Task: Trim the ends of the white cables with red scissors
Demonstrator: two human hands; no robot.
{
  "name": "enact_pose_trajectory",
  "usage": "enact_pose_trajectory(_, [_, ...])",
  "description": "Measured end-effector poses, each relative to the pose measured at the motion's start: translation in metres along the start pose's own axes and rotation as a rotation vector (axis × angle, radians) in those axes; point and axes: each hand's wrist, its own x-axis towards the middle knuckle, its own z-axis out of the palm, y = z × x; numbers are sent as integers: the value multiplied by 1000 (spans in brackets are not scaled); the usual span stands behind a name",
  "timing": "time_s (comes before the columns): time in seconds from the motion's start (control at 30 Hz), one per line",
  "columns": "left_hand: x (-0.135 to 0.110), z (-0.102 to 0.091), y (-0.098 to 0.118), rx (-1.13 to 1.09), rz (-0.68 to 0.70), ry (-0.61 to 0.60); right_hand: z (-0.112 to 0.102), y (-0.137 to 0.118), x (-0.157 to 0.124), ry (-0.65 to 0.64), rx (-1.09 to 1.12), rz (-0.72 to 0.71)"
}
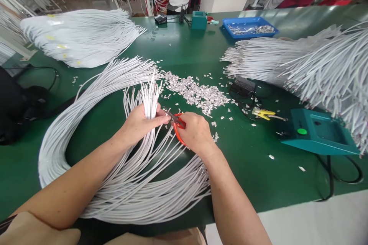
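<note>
Head camera looks down on a green counter (253, 168) with a pile of bits (198, 93), small pale clippings, spread near its middle. Just on the near side of that pile, the left hand (138, 122) is closed round a bunch of white cables (151, 99). It grips them a little below their tips, so the ends stand upright side by side. That grip seems meant to hold the tips level and easy to single out.

The right hand (197, 132), also just nearside of the pile and almost touching the left, is wrapped round the red handles of scissors (176, 122). Their dark blades point at the cable ends by the left thumb; whether the blades are parted I cannot tell.

The rest of the cables sweeps left of the pile in a wide loop and runs back under both forearms, probably laid so to stop the long lengths tangling. Right of the pile lie a yellow-handled tool (263, 113) and, further right, a teal box (319, 132), both within easy reach of the right hand. Far beyond the pile sits a blue tray (227, 23) of metal parts. A stacked bundle (80, 38) lies beyond and left of the pile, a loose bundle (316, 65) to its right.
</note>
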Motion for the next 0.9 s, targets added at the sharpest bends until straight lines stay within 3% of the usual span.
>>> enact_pose_trajectory(0.43, [0, 2, 4, 260, 108, 134, 2, 2, -2, -9, -80, -20])
enact_pose_trajectory(0.63, [-1, 1, 4, 293, 139, 137, 2, 1, -1, -34, -65, 2])
enact_pose_trajectory(0.77, [-1, 0, 5, 269, 121, 119, 0, 2, 0, -59, 37, 32])
enact_pose_trajectory(0.9, [-2, 0, 5, 273, 136, 118, 0, 2, 1, -1, 271, 67])
